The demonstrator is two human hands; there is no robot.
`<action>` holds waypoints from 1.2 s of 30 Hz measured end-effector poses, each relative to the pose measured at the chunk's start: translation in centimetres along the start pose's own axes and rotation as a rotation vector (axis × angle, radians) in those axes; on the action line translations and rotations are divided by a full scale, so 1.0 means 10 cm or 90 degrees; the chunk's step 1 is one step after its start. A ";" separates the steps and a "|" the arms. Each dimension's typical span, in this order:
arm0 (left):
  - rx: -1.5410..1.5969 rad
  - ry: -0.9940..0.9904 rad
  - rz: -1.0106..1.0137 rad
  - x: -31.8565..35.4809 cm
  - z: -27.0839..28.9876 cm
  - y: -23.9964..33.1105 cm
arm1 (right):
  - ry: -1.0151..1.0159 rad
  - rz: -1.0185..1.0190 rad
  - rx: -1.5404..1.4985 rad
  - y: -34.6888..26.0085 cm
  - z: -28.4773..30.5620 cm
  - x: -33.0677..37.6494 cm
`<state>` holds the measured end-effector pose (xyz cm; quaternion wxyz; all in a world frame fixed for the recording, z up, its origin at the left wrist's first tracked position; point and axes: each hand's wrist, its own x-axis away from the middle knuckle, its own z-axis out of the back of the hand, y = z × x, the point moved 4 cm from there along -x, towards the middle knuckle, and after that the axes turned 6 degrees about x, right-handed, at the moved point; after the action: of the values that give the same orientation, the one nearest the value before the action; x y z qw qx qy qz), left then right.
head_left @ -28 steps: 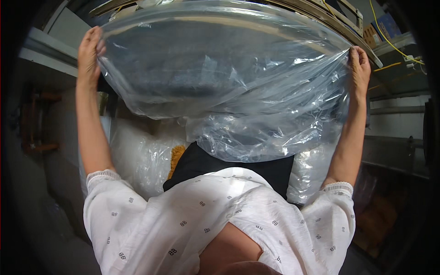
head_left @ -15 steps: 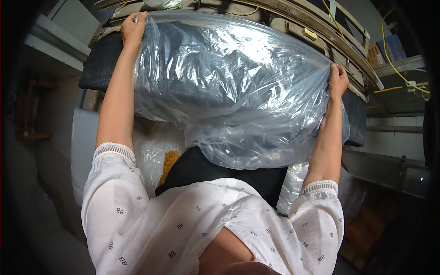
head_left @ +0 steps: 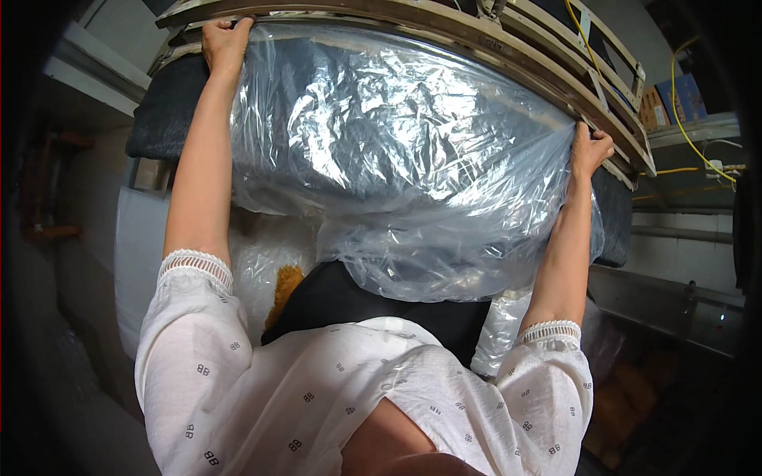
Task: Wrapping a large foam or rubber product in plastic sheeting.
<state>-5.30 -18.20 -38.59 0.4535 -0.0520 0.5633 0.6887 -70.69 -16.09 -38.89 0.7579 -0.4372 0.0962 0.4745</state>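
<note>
A wide, clear plastic sheet, wrinkled and glossy, lies stretched over a dark padded surface. Its near part hangs down in loose folds in front of my body. At the far left corner my left hand is closed on the sheet, fingertips against a long wooden bar. My right hand pinches the far right corner beside the same bar, its fingers curled. Between the two hands the sheet's far edge meets the bar, and its very end is hidden beneath it.
Behind the bar is a slatted wooden frame. A yellow cable hangs at the right, near blue and orange boxes. More clear plastic and a tan fuzzy piece lie below, by my lap.
The wooden bar has come nearer, down to the sheet's far edge, covering the machinery behind it. Both hands stay at the corners; the right fingers have shifted slightly outward.
</note>
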 end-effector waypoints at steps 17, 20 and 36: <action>-0.200 -0.119 -0.149 0.14 0.11 0.18 | -0.011 -0.037 -0.026 0.13 0.01 -0.12; 0.394 -0.152 0.073 -0.10 0.38 -0.08 | -0.061 0.025 -0.043 -0.11 0.11 -0.02; 0.528 -0.242 0.246 0.79 2.13 0.45 | -0.455 0.122 -0.457 -1.73 1.02 1.71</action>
<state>-3.62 4.01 -32.26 0.3949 0.3646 0.6968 0.4750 -50.43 -0.46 -32.48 0.4988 -0.4693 -0.2982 0.6648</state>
